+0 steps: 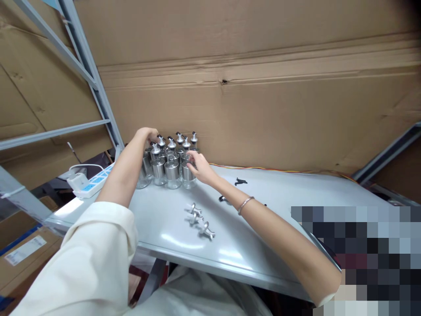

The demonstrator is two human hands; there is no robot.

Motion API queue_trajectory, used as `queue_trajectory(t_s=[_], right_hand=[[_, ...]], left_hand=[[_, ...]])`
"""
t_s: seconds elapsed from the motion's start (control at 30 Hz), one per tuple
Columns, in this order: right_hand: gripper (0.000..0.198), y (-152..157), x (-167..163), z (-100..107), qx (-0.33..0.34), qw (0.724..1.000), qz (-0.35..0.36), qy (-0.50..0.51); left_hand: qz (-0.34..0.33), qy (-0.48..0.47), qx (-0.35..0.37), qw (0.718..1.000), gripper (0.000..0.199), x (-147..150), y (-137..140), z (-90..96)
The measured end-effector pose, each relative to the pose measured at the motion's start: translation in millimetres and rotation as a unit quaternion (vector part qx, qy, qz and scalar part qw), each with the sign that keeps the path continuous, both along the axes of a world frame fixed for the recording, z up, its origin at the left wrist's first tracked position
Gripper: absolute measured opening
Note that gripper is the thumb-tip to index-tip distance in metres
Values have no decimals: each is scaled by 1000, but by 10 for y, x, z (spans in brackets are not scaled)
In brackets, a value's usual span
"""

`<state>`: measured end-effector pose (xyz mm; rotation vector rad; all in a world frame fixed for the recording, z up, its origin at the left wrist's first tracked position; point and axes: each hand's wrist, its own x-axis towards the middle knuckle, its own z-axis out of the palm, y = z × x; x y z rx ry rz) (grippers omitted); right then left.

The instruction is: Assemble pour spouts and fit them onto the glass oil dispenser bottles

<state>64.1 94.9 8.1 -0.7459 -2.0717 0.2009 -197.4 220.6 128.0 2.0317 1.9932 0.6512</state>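
Note:
Several glass oil bottles [158, 171] with steel bands stand grouped upright at the table's far left. Silver pour spouts [171, 143] with black tips top most of them. In the front row, a middle bottle [173, 172] and a right bottle [188, 174] have no spout visible. My right hand [202, 169] curls its thumb and fingers round the upper part of that right bottle. My left hand [149, 132] reaches behind the group at its left; its fingers are largely hidden by bottles. Three loose pour spouts [194, 218] lie on the table nearer to me.
Small black parts [241, 181] lie on the grey table [158, 228] beyond my right forearm. A white power strip [95, 182] with a plug is at the left edge. Cardboard [263, 109] walls the back, and a metal frame [98, 87] rises at left.

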Motion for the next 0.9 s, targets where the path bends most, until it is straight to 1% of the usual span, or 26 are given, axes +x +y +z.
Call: queue_trajectory(t_s=[0.07, 0.17, 0.3, 0.4, 0.5, 0.6, 0.67, 0.73, 0.8, 0.83, 0.87, 0.9], right_hand=[[35, 0, 7, -6, 2, 1000, 0, 2], [34, 3, 17, -15, 2, 1000, 1, 4], [34, 12, 13, -28, -1, 1000, 0, 8], [35, 19, 0, -39, 4, 1000, 0, 10], [36, 20, -3, -48, 4, 1000, 1, 12], [36, 17, 10, -51, -3, 1000, 2, 12], [35, 16, 18, -50, -5, 1000, 2, 11], [34, 15, 21, -48, -3, 1000, 0, 11], [34, 17, 19, -50, 2, 1000, -1, 13], [34, 18, 17, -53, 3, 1000, 0, 15], [34, 19, 15, -56, 3, 1000, 0, 17], [35, 19, 13, -61, 2, 1000, 1, 18]], left_hand=[[27, 64, -45, 997, 23, 30, -40, -19], [42, 116, -68, 990, 20, 39, -98, 30], [58, 145, -47, 987, 29, 22, -114, 243], [65, 184, -22, 981, 29, 17, -116, 358], [65, 209, 0, 976, 26, 15, -142, 321], [73, 205, 22, 976, 25, -5, -170, 218], [80, 202, 38, 975, 25, -26, -189, 193], [90, 176, 92, 976, 27, -51, -217, 232], [105, 131, 181, 969, 29, -87, -266, 330], [113, 94, 240, 960, 28, -112, -304, 394], [124, 49, 301, 944, 26, -146, -352, 463], [138, 3, 359, 923, 23, -189, -413, 533]])
